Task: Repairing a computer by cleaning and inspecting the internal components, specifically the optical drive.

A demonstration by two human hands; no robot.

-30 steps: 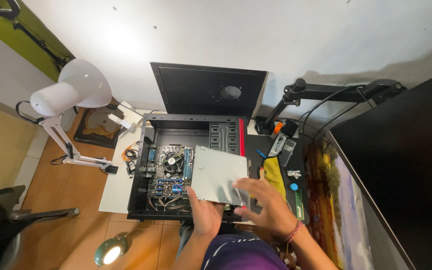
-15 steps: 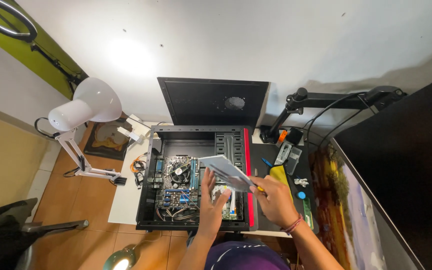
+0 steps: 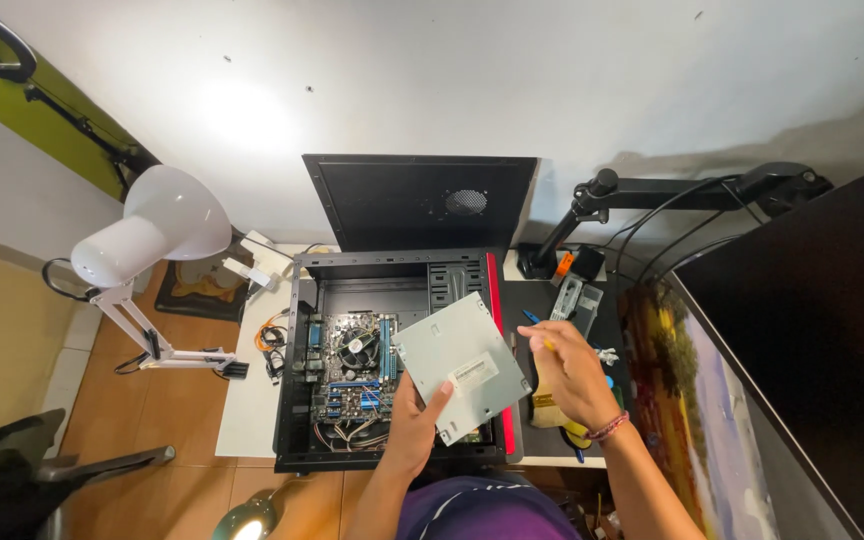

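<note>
While tilted over the open black computer case [image 3: 392, 290], a flat grey metal drive [image 3: 460, 365] is held.
It is gripped by the left hand [image 3: 414, 430]; a small screwdriver [image 3: 535, 322] is pinched in the right hand [image 3: 572, 372].

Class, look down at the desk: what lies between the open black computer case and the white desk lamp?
In the head view, a bare strip of white desk with a tangle of orange and black cables lies between the case and the lamp.

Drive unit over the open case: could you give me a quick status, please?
Left hand holds grey drive unit tilted above open case. Right hand at its right edge. Nothing in the way.
</note>
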